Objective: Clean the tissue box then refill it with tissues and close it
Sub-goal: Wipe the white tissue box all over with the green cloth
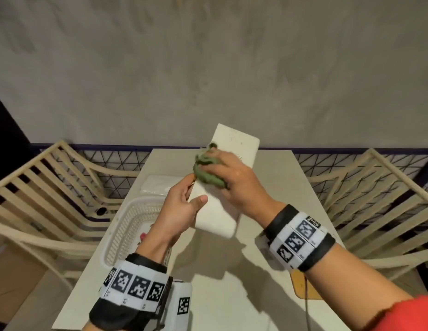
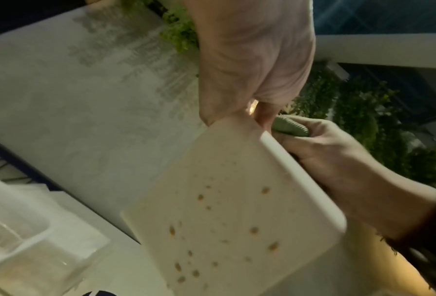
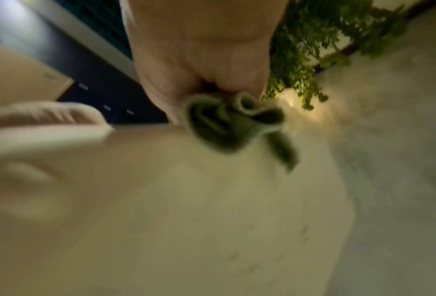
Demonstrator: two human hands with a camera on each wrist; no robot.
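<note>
A white tissue box point(image 1: 229, 149) is held tilted above the table, its long face up. My left hand point(image 1: 184, 201) grips its near left edge, thumb on top. My right hand point(image 1: 234, 180) clutches a bunched green cloth point(image 1: 207, 169) and presses it on the box's upper face. The left wrist view shows the box's other face point(image 2: 227, 220) dotted with brown spots, and the cloth point(image 2: 290, 128) in the right hand behind its edge. In the blurred right wrist view the cloth point(image 3: 232, 124) sits against the box point(image 3: 186, 210). A clear-wrapped pack of tissues point(image 1: 158, 185) lies on the table behind my left hand.
A white plastic basket point(image 1: 127, 225) stands on the table point(image 1: 232, 295) at the left, under my left wrist. Slatted cream chairs point(image 1: 48, 187) flank the table on both sides. A grey wall rises behind. An orange-brown flat object point(image 1: 301, 285) lies at the table's right edge.
</note>
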